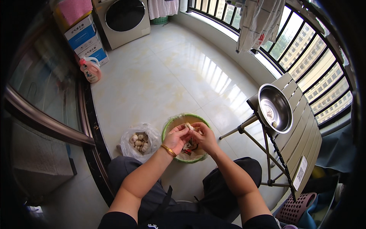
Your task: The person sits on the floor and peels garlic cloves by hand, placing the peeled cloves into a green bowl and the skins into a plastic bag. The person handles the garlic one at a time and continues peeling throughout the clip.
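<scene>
Between my fingertips is a pale piece of garlic (188, 126), above a green-rimmed bin (168, 126) lined with a clear plastic bag. My left hand (176, 138), with a gold bracelet at the wrist, pinches it from the left. From the right, the fingers of my right hand (205, 138) grip the same piece. Scraps and something red (187, 151) show inside the bin, partly hidden by my hands. Left of the bin, a clear plastic bag (125, 144) on the floor holds several garlic bulbs (139, 140).
A slatted folding table (303, 123) stands at right, bearing a stainless steel bowl (289, 114) with a small clove (274, 124) inside. Farther off are a washing machine (123, 34), stacked boxes (83, 34) and a pink detergent bottle (91, 71). A sliding door's track (51, 114) borders the left.
</scene>
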{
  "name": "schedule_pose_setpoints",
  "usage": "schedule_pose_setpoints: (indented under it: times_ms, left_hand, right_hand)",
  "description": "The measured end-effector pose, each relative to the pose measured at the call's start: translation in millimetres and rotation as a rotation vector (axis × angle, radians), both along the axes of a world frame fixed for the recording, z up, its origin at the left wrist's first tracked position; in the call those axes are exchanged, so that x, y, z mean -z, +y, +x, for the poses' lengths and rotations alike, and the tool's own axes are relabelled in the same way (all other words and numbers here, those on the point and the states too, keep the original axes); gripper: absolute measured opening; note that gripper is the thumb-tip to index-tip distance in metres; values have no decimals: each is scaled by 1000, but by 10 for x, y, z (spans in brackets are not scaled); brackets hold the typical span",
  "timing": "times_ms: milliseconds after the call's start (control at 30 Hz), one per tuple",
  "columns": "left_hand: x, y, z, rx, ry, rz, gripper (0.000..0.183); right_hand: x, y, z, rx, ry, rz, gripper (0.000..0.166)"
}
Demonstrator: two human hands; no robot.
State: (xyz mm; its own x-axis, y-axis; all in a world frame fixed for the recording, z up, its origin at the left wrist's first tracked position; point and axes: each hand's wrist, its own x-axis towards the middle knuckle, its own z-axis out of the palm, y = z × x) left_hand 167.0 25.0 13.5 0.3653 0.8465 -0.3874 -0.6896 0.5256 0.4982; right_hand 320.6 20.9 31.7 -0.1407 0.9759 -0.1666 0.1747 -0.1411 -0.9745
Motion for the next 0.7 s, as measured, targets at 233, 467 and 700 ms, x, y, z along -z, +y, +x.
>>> schedule_pose_setpoints:
  times_ms: [233,467,700]
  left_hand:
    - [-39,-21,-15,-41,73,47,21]
    - [-189,-90,53,-64,9,34,22]
    - [-238,-123,47,-16,-29,-4,21]
  right_hand:
    - [89,34,-43,0,43,125,26]
    - [-44,-29,-35,7,115,103,23]
    - [-126,-62,-31,10,203,-8,23]
